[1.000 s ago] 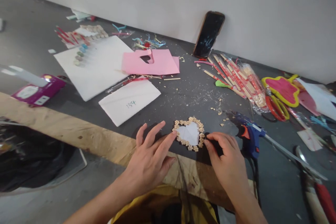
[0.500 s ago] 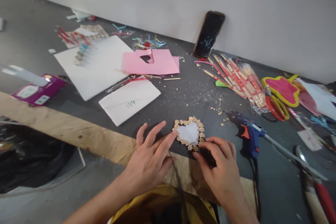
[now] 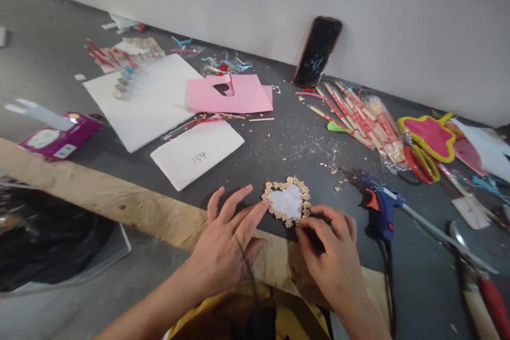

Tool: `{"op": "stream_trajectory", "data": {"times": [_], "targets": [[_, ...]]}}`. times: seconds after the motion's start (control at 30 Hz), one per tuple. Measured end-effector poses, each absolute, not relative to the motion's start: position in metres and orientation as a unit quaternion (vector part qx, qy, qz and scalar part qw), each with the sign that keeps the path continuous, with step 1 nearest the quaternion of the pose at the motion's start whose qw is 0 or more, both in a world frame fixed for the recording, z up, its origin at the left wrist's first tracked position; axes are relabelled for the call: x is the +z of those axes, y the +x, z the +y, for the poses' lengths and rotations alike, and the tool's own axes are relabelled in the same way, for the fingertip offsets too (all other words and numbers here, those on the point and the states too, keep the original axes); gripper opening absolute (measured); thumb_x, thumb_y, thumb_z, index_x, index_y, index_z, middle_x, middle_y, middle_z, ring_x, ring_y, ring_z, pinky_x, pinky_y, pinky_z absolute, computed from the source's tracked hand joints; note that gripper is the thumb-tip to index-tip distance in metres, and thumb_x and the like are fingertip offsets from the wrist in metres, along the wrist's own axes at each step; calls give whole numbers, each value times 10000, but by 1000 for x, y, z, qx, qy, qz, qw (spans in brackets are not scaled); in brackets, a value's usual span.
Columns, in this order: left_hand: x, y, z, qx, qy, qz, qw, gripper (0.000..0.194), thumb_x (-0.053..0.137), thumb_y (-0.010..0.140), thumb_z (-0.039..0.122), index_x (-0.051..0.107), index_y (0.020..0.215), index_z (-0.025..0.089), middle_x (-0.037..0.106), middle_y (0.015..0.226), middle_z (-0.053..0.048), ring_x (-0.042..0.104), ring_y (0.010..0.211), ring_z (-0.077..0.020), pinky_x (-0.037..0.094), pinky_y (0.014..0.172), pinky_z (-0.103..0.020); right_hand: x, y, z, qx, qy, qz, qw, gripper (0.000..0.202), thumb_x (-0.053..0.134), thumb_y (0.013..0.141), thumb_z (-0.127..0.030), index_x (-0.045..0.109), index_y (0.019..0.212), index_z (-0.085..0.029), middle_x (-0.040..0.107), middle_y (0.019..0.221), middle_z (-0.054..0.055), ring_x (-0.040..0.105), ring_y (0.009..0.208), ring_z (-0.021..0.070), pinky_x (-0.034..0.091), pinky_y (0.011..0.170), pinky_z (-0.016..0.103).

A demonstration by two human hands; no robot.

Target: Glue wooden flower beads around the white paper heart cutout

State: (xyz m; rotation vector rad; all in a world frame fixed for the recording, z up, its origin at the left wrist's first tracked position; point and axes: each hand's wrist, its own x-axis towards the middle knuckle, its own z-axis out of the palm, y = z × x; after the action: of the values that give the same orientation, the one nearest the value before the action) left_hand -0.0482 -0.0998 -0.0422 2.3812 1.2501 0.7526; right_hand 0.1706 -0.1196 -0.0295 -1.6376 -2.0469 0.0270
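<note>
A white paper heart (image 3: 286, 202) lies near the table's front edge, bordered by small pale wooden flower shapes (image 3: 303, 191). My left hand (image 3: 235, 234) is spread, its index fingertip touching the heart's left border. At the lower right of the border, my right hand (image 3: 332, 244) pinches a small piece between thumb and index finger; the fingers mostly cover it, and it looks like one of the flower shapes. Right of that hand lies a blue glue gun (image 3: 383, 210) with a long glue stick in it.
Folded white paper (image 3: 197, 154), pink paper (image 3: 235, 94) and a larger white sheet lie left. A phone (image 3: 317, 52) leans on the wall. Wrapped sticks (image 3: 350, 111), red-yellow scissors (image 3: 421, 162) and red-handled pliers (image 3: 474, 276) are right. A purple device (image 3: 59, 135) stands far left.
My right thumb and fingers have shifted slightly left toward the heart's lower tip, covering more of the piece there. My left hand stays almost still.
</note>
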Motion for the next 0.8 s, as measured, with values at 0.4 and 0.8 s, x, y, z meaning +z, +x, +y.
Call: {"op": "stream_trajectory", "data": {"times": [0.4,0.8], "targets": [[-39,-49,-98,279,838,437,166,540,496,877,135,350,1391,210,645,1178,-75,362,1318,-277,164,1101,-573,-27,184,-130,22,-647,-691,323,231,567,858,-332,538,1056,-215,569,984,71,567,906,201,474,795,355],[-24,-52,-80,357,790,478,140,143,517,926,191,586,805,224,671,788,30,587,1006,-185,271,1041,-443,-13,216,-144,10,-765,-588,262,483,444,815,-684,684,743,-270,729,737,-1,680,618,191,536,579,303]]}}
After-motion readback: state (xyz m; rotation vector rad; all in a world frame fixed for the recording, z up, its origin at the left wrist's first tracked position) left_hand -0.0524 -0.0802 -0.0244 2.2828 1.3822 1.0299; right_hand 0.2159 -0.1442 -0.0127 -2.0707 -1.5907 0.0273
